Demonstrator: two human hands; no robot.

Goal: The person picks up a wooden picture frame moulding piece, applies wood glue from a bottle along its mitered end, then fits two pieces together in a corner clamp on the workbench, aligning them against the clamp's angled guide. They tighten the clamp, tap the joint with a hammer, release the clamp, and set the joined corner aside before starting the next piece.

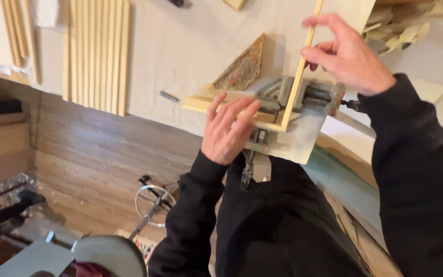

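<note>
My left hand [227, 131] lies flat, fingers spread, on a pale wooden strip [201, 101] that runs along the near edge of the bench. My right hand [345, 51] pinches a second thin wooden strip [302, 61] that stands at a right angle to the first. Both strips meet in a grey metal corner clamp [279, 93], whose screw handle [354, 105] sticks out to the right. A triangular wood-framed piece with a speckled face [243, 69] lies just behind the clamp.
Several long wooden strips [97, 54] lie side by side at the back left of the white bench [180, 46]. A small grey bit [168, 96] lies near the bench edge. Wood offcuts [401, 23] pile up at the top right. Below are a wood floor, a stool and a round machine guard [109, 255].
</note>
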